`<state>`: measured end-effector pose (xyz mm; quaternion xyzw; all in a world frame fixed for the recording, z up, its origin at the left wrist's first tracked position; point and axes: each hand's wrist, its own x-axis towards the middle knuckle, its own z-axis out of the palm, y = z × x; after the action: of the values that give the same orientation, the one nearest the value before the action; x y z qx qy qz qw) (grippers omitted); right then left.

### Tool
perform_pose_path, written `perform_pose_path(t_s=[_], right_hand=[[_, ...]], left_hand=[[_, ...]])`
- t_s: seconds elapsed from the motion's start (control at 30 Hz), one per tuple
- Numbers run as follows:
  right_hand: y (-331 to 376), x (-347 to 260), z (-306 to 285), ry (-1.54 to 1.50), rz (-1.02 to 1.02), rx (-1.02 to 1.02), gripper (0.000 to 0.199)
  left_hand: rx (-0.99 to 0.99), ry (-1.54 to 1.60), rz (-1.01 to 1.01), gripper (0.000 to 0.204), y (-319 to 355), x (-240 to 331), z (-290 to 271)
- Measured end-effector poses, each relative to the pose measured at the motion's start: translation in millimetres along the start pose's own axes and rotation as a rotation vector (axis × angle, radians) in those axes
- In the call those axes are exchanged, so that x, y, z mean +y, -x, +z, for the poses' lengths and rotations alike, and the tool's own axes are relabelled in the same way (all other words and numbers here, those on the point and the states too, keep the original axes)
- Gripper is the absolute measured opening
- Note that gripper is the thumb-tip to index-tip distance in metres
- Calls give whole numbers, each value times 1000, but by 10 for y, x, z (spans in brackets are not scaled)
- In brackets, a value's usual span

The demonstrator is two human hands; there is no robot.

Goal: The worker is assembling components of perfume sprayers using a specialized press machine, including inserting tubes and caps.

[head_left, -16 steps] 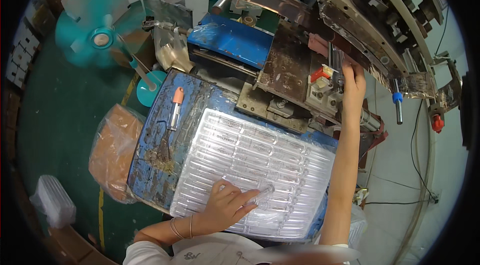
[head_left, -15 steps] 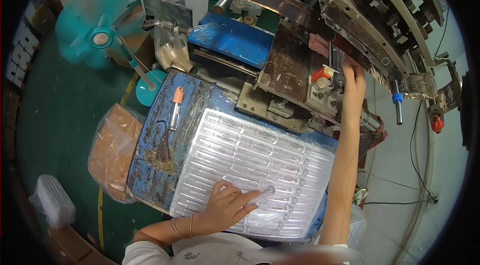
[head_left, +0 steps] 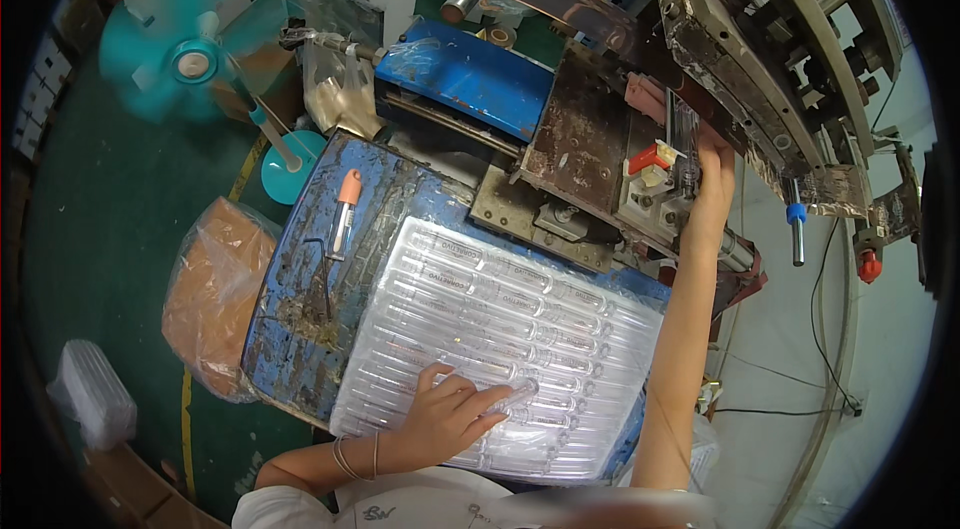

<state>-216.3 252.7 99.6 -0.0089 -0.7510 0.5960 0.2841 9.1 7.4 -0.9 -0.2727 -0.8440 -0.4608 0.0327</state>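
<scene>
A clear plastic tray (head_left: 400, 329) of see-through tubes in rows, some with dark print, lies on the worn blue table. Over its near part, my left hand (head_left: 450, 417) pinches a clear plastic tube (head_left: 518, 397) between thumb and fingers. My right arm reaches far forward to the machine. There my right hand (head_left: 713, 184) has its fingers curled against a second clear tube (head_left: 684, 139), which sits in the metal fixture (head_left: 650, 197); its fingertips are partly hidden. Beside that tube are a red-and-white piece (head_left: 645, 159) and a pink block (head_left: 645, 97).
The heavy press head (head_left: 740, 79) hangs just above and right of my right hand. An orange-capped tube (head_left: 346, 214) and a hex key (head_left: 326, 274) lie at the table's left. A turquoise fan (head_left: 194, 61) spins beyond. Bagged orange material (head_left: 222, 299) is on the left.
My right hand has shifted slightly down and its fingers have slid to the tube's right side. My left hand stays over the tray, the tube in it a little nearer me.
</scene>
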Motion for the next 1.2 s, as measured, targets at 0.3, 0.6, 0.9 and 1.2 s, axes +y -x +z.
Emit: perform_pose_path(t_s=[0.3,0.6,0.9,1.2], right_hand=[[13,16,1,-16,-14,6,32],[-42,69,-20,-25,-4,4,33],[16,32,-9,-88,-53,42,36],[766,-64,-699,275,-112,29,31]], left_hand=[[70,-83,22,36,-73,-44,-31],[51,-75,31,37,-90,-46,-18],[59,-89,34,36,-53,-5,-52],[-140,106,50,33,210,229,374]])
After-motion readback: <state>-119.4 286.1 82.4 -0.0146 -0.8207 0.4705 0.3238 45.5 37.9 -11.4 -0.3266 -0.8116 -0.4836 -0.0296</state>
